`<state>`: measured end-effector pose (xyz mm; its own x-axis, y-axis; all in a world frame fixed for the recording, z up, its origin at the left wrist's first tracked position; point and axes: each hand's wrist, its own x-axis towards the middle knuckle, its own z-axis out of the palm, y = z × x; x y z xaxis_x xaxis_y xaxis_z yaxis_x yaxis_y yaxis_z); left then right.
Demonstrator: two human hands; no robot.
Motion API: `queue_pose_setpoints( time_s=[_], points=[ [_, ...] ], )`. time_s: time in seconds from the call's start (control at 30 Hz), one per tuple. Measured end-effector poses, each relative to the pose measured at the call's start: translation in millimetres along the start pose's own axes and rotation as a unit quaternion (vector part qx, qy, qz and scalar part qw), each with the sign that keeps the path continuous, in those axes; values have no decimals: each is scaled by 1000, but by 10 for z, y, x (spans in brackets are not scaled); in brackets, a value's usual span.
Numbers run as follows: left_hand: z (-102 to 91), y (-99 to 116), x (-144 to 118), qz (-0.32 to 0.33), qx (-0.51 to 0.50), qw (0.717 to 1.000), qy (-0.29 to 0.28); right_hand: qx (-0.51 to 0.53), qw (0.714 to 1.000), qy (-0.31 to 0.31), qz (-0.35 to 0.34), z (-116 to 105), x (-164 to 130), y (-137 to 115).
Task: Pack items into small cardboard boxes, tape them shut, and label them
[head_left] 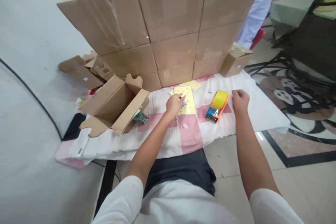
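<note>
Reaching forward over the low worktop (262, 112), the left hand (174, 104) rests on a yellow sheet (189, 105) that lies flat on the pink-and-white cloth (183, 136); its fingers are curled and seem to pinch a small white piece at the sheet's surface, though I cannot tell exactly what it is. The right hand (240, 99) lies on the cloth just beside the tape dispenser (217, 106) — the fingers are loosely bent and hold nothing. The dispenser, orange and blue with a yellow roll, lies on its side between the two hands, probably so that either hand can take it easily. To the left an open cardboard box (112, 106) lies tipped with its flaps spread, its mouth facing the person, and a small green item (141, 117) lies at its lower edge. Behind everything a wall of taped cardboard panels (170, 24) stands upright — it appears to screen the work place from the room.
</note>
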<state>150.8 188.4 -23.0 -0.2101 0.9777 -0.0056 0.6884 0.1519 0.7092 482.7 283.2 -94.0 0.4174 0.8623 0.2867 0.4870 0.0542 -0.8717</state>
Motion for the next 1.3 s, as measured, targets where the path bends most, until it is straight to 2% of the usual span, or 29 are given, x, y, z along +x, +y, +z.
queue_pose_setpoints(
  time_s=[0.07,0.17,0.23,0.3,0.37,0.4,0.47,0.53,0.6,0.77,0.83,0.9,0.93,0.97,1.0,1.03,1.07,1.1,1.13,1.17,1.23,1.3],
  points=[
    [4,36,92,-21,45,999,-11,15,1000,3,15,-7,2,-13],
    [-98,-95,-144,-5,58,998,29,24,999,-1,23,-11,-4,-28],
    [-282,-264,-466,70,62,988,124,19,1000,-6,23,-11,-11,-23],
    [-553,-446,-815,137,88,952,259,10,1000,-7,24,-10,-18,-12],
    [-863,-615,-1104,119,145,903,385,-2,1000,-9,27,-13,-28,-6],
    [-1012,-696,-1209,87,180,890,410,-9,999,-13,30,-16,-36,-7],
    [-1266,-860,-1338,16,242,889,389,-19,999,-20,41,-21,-58,-18],
    [-1436,-1027,-1388,-23,282,902,325,-19,999,-22,43,-21,-81,-37],
    [-1533,-1181,-1408,-16,298,909,290,-9,999,-13,44,-6,-91,-61],
    [-1703,-1444,-1498,70,273,915,287,32,996,45,69,-17,-108,-215],
    [-1786,-1516,-1534,106,256,923,265,9,991,131,8,-96,-239,-360],
    [-1851,-1575,-1546,132,239,930,245,-35,965,242,-95,-180,-536,-580],
    [-1871,-1597,-1540,141,229,933,237,-53,950,272,-146,-199,-752,-719],
    [-1883,-1613,-1525,150,218,936,231,-54,945,261,-189,-187,-1006,-874],
    [-1885,-1621,-1502,157,206,939,228,-38,949,221,-222,-135,-1286,-1043],
    [-1881,-1621,-1472,164,194,941,224,-11,960,140,-242,-38,-1577,-1219],
    [-1870,-1615,-1436,171,182,944,218,21,967,25,-254,103,-1864,-1397],
    [-1855,-1601,-1397,179,170,946,209,49,955,-125,-264,281,-2133,-1568],
    [-1836,-1582,-1358,188,158,950,195,67,925,-265,-265,487,-2372,-1726],
    [-1814,-1559,-1320,198,148,952,179,78,894,-358,-258,705,-2575,-1863],
    [-1769,-1506,-1259,219,135,954,152,94,858,-449,-232,1122,-2868,-2060],
    [-1727,-1457,-1226,228,133,953,149,124,864,-453,-179,1430,-3034,-2148]
  ],
)
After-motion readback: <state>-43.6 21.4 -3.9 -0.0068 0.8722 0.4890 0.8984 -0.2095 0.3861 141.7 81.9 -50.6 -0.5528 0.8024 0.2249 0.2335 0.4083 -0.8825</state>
